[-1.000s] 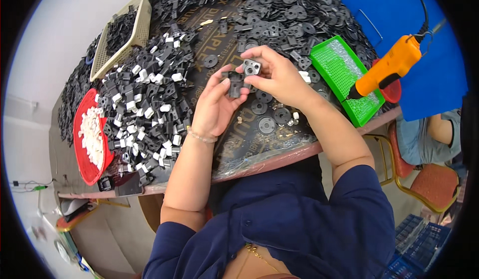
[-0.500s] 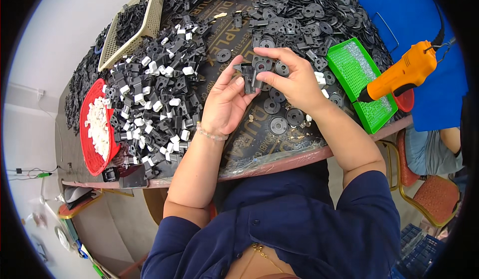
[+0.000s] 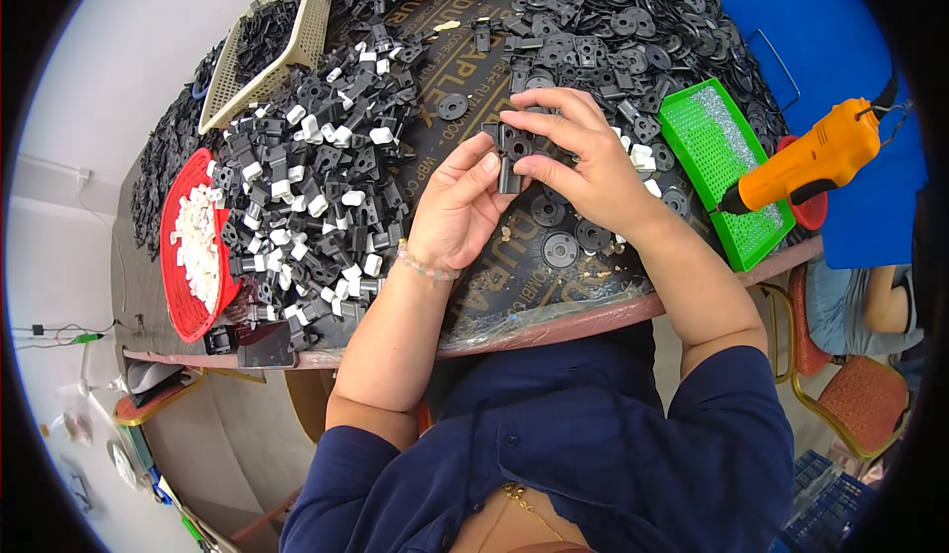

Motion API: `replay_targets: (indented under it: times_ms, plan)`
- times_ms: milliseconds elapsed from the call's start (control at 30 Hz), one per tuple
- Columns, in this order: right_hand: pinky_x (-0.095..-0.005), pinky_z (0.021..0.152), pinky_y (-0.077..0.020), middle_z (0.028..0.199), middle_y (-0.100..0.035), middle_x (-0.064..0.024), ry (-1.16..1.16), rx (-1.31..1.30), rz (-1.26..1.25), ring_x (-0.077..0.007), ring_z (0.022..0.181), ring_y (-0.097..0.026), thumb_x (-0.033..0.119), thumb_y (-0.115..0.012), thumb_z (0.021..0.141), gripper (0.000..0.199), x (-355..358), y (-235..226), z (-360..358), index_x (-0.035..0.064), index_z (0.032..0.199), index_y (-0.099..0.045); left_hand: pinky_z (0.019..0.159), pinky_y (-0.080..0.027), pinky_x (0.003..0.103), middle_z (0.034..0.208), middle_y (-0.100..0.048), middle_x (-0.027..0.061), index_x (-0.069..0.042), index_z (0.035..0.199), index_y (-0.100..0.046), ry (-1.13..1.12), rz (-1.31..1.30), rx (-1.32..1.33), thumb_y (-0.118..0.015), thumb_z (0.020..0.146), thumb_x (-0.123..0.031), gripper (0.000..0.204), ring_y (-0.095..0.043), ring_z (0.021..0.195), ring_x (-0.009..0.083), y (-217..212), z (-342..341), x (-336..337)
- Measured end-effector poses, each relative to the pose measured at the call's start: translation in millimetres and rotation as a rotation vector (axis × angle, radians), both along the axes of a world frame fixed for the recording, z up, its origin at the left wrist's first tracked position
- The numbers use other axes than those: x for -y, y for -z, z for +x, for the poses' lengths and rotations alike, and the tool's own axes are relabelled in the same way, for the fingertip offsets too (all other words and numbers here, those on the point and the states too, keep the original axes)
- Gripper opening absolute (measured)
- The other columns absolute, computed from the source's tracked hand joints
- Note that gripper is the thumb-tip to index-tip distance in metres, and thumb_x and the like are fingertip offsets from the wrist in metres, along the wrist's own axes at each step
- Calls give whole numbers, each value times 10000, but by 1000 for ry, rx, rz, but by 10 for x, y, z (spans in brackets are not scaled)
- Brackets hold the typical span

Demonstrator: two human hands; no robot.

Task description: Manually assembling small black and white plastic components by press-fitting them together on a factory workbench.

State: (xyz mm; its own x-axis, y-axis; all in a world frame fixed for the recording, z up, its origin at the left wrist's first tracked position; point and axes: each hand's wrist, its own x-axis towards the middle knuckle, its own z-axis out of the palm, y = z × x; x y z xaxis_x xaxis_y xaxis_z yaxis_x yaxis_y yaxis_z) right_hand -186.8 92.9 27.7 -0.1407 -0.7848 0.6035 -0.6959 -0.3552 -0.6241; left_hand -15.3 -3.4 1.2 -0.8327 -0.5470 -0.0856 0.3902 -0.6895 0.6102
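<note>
Between my two hands, above the middle of the table, is a small black plastic part (image 3: 512,154) with a holed plate and a short stem. My left hand (image 3: 458,202) grips it from the left with thumb and fingers. From the right, my right hand (image 3: 585,163) pinches it between thumb and fingertips. Whether it is one piece or two fitted together, I cannot tell. Below it lie several round black discs (image 3: 560,249). Left of my left hand spreads a heap of black parts with white caps (image 3: 316,207).
At the left are a red basket of white pieces (image 3: 170,247) and a beige basket of black parts (image 3: 314,24). An orange power screwdriver (image 3: 811,158) rests over a green tray of screws (image 3: 692,148) at the right. Black discs (image 3: 633,24) pile up at the back.
My hands have come closer together around the black part, which now sits turned, its holed plate above the stem. The whole view has shifted slightly.
</note>
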Motion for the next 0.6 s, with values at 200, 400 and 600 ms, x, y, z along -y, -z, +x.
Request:
replay_targets:
  times_ms: [200, 400, 600]
  plan:
    - [-451, 1074, -380, 1220, -638, -98, -13, -178, -68, -293, 1172, -560, 168, -781, 775, 388, 0, -59, -87, 65, 1140, -701, 922, -571, 374, 1109, -681, 57, -70, 1185, -619, -20, 9, 5, -602, 969, -61, 217, -663, 1010, 172, 33, -5, -21]
    - [-477, 1076, -371, 1212, -650, -105, -11, -177, -126, -301, 1140, -585, 178, -776, 783, 388, 6, -44, -48, 45, 1139, -697, 908, -572, 362, 1133, -670, 76, -50, 1196, -611, -33, 4, 34, -604, 968, -60, 229, -662, 1005, 172, -12, -5, -33]
    - [-467, 1073, -374, 1214, -654, -103, -25, -228, -81, -288, 1142, -583, 179, -780, 778, 409, -11, -86, -94, 47, 1157, -697, 924, -561, 363, 1154, -663, 91, -22, 1237, -584, -23, 13, 41, -605, 969, -60, 271, -657, 1020, 174, 55, 14, -37]
